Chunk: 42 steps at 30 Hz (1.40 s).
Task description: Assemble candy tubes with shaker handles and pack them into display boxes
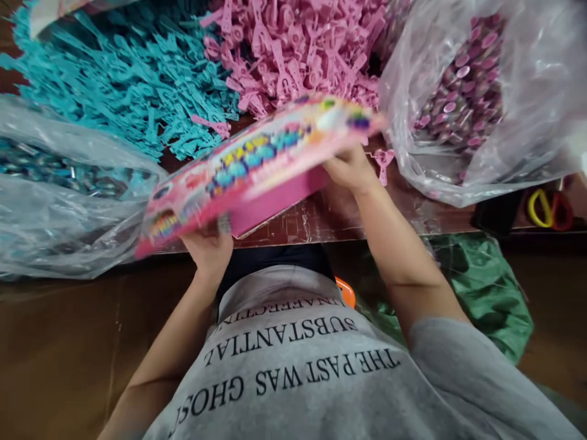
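Note:
A flat pink package (pixel 261 162) with bright cartoon-like lettering is held up over the table edge, tilted with its right end higher; motion blurs its print. My left hand (pixel 211 247) grips its lower left edge from beneath, the fingers partly hidden behind it. Around its right end my right hand (pixel 351 168) is closed, thumb side toward me. Under the package shows a plain pink panel (pixel 279 201); I cannot tell whether it belongs to the same package. A loose pink clip (pixel 383 164) lies just right of my right hand.
Heaps of blue clips (pixel 123 79) and pink clips (pixel 298 49) cover the back of the table. Clear plastic bags stand left (pixel 59 226) and right (pixel 408 146), holding small shiny parts. Scissors (pixel 549 209) and a black object (pixel 498 211) lie at the right edge. Green sheeting (pixel 490 293) hangs below.

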Available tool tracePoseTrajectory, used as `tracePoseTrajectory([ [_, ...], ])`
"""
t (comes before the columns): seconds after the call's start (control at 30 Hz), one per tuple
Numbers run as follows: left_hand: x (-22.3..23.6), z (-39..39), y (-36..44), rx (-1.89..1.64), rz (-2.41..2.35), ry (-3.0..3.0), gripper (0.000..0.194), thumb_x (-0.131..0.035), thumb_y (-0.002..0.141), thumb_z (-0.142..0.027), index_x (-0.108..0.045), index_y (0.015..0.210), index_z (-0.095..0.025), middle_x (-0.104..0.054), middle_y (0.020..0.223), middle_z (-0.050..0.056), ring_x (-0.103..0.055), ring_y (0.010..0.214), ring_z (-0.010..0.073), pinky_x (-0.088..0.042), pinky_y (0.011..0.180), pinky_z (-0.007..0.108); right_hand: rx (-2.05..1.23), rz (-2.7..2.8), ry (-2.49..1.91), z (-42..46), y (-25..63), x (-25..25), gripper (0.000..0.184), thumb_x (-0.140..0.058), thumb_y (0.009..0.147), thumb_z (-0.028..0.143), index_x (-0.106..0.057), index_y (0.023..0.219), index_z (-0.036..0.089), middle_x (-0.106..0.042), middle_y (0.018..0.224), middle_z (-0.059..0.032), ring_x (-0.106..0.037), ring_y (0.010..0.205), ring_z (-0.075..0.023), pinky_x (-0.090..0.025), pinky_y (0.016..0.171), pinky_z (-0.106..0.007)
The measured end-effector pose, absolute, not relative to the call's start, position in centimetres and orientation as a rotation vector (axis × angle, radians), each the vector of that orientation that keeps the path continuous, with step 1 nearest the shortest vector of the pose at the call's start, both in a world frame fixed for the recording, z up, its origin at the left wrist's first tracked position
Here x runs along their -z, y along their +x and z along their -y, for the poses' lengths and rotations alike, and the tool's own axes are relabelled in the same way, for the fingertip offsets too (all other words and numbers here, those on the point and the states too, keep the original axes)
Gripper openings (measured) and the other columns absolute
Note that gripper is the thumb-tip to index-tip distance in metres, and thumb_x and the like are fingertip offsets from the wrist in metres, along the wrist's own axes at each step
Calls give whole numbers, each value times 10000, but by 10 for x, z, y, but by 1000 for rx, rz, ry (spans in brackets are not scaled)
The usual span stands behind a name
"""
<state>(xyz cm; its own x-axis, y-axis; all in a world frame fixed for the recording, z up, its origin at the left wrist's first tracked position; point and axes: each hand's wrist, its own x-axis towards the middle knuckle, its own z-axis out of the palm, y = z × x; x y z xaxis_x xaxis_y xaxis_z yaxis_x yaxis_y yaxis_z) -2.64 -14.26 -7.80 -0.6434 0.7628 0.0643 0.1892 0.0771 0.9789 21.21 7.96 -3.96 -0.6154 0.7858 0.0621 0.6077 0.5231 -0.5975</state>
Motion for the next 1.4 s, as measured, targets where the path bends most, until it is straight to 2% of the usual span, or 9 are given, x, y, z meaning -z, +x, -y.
tracePoseTrajectory([
  [0.23, 93, 133, -28, -1652, -2050, 1262, 828, -647, 959, -724, -359, 1567, -242, -444, 1642, 150, -141, 1697, 334, -380, 1237, 509, -866, 2552, -1331, -77, 192, 15, 963, -213, 942, 919, -365, 1677, 317, -665, 1451, -143, -535, 1431, -319, -503, 1067, -439],
  [0.37, 98, 141, -27, -1628, -2316, 1424, 1084, -776, 859, -692, -261, 1617, -111, -157, 1743, 297, -131, 1688, 410, -240, 1362, 558, -845, 2507, -1187, -75, 201, 35, 939, -232, 983, 884, -402, 1657, 253, -602, 1540, -142, -507, 1475, -314, -480, 1150, -476],
  [0.47, 88, 133, -18, -1527, -2479, 1501, 953, -880, 770, -616, -494, 1486, -120, -310, 1679, 288, -100, 1679, 449, -93, 1386, 608, -867, 2429, -1066, -73, 214, 54, 927, -220, 1010, 860, -483, 1598, 195, -581, 1561, -146, -534, 1465, -314, -452, 1207, -510],
  [0.6, 62, 90, -18, -1214, -2147, 1666, 736, -917, 710, -638, -687, 1258, -204, -560, 1535, 202, -240, 1627, 492, -80, 1366, 632, -828, 2310, -1031, -67, 219, 69, 838, -266, 1045, 786, -443, 1632, 216, -542, 1612, -161, -504, 1508, -337, -402, 1264, -555],
  [0.77, 44, 47, -33, -1137, -2001, 1737, 712, -843, 739, -737, -735, 1167, -178, -638, 1457, 207, -375, 1534, 512, -142, 1322, 597, -468, 2217, -1220, -40, 209, 82, 752, -251, 1090, 592, -282, 1717, 178, -339, 1750, -185, -262, 1668, -322, -251, 1345, -583],
  [0.87, 51, 38, -36, -1172, -1969, 1707, 718, -858, 703, -765, -760, 1108, -180, -686, 1382, 213, -419, 1504, 519, -179, 1309, 571, -274, 2263, -1329, -29, 200, 86, 731, -321, 1076, 583, -411, 1666, 159, -367, 1729, -205, -188, 1684, -381, -180, 1346, -652],
  [1.07, 66, 30, -56, -1241, -1797, 1871, 758, -731, 776, -861, -767, 1176, -218, -751, 1273, 151, -552, 1426, 439, -295, 1303, 595, -193, 2465, -1160, -45, 175, 86, 584, -382, 1095, 543, -671, 1456, 186, -672, 1429, -210, -582, 1396, -415, -416, 1201, -631],
  [1.23, 62, 20, -99, -1755, -1511, 1440, 603, -500, 994, -802, -704, 1245, -293, -750, 1313, 59, -656, 1340, 289, -455, 1251, 528, 41, 2279, -1046, -54, 167, 99, 564, -376, 1107, 555, -713, 1372, 189, -704, 1359, -184, -624, 1281, -376, -430, 1125, -587],
  [1.4, 79, -5, -121, -1744, -1418, 1268, 632, -792, 840, -722, -689, 1249, -251, -744, 1332, 96, -658, 1367, 308, -520, 1170, 485, 121, 2253, -947, -48, 167, 99, 607, -432, 1064, 629, -701, 1383, 188, -691, 1332, -194, -586, 1302, -394, -405, 1122, -593],
])
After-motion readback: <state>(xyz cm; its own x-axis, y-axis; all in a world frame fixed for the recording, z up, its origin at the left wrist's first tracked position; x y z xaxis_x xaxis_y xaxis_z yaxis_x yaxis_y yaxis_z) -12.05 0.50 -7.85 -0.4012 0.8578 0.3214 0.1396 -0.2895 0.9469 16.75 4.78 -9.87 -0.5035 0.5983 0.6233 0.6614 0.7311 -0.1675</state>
